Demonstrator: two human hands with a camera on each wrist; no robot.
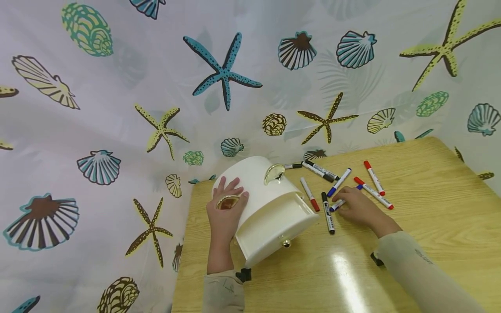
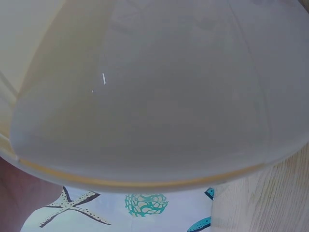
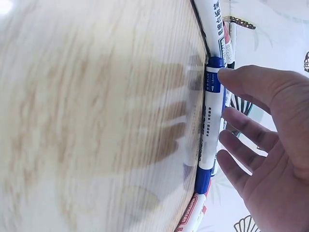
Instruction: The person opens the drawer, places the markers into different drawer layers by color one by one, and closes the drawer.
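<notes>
A white rounded box (image 1: 258,174) with gold-coloured fittings stands tilted in the head view, its front drawer (image 1: 274,230) with a gold knob pulled out. My left hand (image 1: 227,213) rests on the left of the box, fingers spread beside a gold-rimmed fitting. In the left wrist view the box's glossy white surface (image 2: 159,96) fills most of the picture and hides the fingers. On the table, a blue-capped whiteboard marker (image 3: 208,121) lies under my right hand (image 1: 357,208). The right thumb touches its blue end, and the other fingers are loosely bent beside it.
Several other markers lie around the right hand, among them a black one (image 1: 328,213), a red one (image 1: 310,194) and another red one (image 1: 374,178). A curtain (image 1: 250,108) printed with shells and starfish hangs behind the wooden table (image 1: 430,226).
</notes>
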